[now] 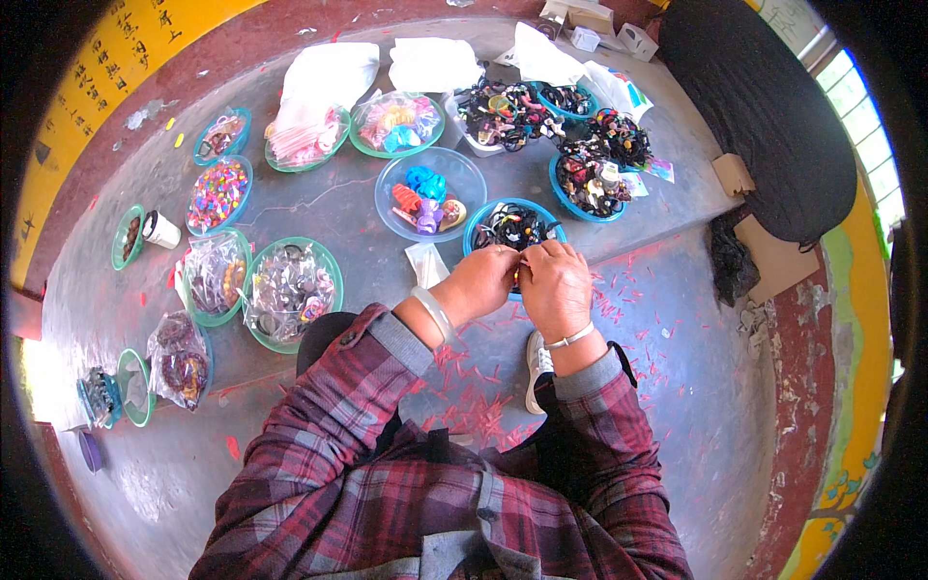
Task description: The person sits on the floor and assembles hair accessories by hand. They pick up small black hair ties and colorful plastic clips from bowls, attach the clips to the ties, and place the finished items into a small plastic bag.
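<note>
My left hand point(483, 282) and my right hand point(558, 287) meet, fingertips pinched together, over the near side of a blue-rimmed basin point(471, 232). Black cord-like loops, probably hair ties point(517, 224), fill this basin. Whatever lies between my fingertips is too small and covered to make out. A little yellow shows just below them. Left of the basin, close to my left hand, lies a small white packet point(425, 263). Beyond it a clear bowl point(384, 208) holds blue, orange and purple pieces.
A second blue basin point(564, 200) and a white tub point(483, 147), both heaped with dark hair ties, stand farther back. Green bowls with bagged accessories point(293, 295) sit at the left. Red scraps point(474, 411) litter the lower floor. A black cloth-covered object point(764, 116) stands right.
</note>
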Demonstrator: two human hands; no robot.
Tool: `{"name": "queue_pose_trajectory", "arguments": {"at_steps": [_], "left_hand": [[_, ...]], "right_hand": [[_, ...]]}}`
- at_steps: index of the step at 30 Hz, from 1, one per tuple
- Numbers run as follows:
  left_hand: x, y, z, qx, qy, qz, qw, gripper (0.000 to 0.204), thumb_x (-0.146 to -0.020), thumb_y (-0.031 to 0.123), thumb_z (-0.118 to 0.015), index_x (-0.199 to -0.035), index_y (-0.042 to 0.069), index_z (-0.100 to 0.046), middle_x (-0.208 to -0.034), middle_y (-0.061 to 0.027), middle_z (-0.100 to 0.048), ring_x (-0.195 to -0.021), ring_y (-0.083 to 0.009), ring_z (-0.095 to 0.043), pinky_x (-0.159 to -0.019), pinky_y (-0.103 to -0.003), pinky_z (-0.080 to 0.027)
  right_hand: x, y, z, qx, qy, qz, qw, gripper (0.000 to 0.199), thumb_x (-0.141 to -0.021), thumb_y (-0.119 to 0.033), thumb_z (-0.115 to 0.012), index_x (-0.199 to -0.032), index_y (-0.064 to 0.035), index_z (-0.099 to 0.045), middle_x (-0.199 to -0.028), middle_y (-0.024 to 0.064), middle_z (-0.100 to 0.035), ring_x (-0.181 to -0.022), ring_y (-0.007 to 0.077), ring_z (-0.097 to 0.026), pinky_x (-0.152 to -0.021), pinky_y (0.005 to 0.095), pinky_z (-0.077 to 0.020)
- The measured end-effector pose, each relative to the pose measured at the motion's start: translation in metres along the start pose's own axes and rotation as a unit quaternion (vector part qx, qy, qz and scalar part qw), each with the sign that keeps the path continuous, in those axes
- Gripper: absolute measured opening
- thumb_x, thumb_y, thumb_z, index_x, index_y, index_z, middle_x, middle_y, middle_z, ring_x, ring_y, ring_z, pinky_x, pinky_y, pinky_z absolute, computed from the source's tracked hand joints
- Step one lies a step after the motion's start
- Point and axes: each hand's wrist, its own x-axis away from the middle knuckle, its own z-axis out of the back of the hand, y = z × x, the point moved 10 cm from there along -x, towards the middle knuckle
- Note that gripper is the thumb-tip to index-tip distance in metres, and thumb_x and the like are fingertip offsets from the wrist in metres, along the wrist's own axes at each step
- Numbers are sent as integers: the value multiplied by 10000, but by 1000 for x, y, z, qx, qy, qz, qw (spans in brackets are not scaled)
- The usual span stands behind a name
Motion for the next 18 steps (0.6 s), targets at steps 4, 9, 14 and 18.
{"name": "queue_pose_trajectory", "arguments": {"at_steps": [4,9,14,18], "left_hand": [[1,0,-4,-31,-26,0,999,91,-745,32,-527,-826,2,-556,-802,-185,-585,-782,-362,-561,-659,-402,-450],[0,1,-5,-22,-26,12,999,81,-744,53,-509,-783,0,-556,-775,-197,-585,-773,-366,-557,-662,-417,-444],[0,-3,-6,-12,-13,13,1000,94,-750,71,-500,-757,-5,-556,-757,-199,-585,-762,-363,-558,-662,-421,-443],[1,-5,-7,-16,-12,14,1000,98,-753,72,-498,-747,-6,-556,-755,-199,-584,-763,-362,-557,-663,-420,-442]], "right_hand": [[1,1,-6,17,-21,-2,1000,32,-690,-119,-553,-677,-90,-544,-728,67,-551,-755,252,-551,-660,373,-413],[2,2,-7,14,-19,-6,1000,34,-691,-117,-550,-674,-88,-546,-719,68,-552,-748,253,-554,-657,377,-413],[2,5,-8,4,-13,-11,1000,49,-694,-118,-544,-653,-90,-546,-710,70,-557,-731,258,-556,-648,384,-416],[2,4,-8,12,-14,-13,1000,56,-695,-117,-541,-646,-90,-547,-708,74,-560,-725,262,-557,-645,386,-418]]}}
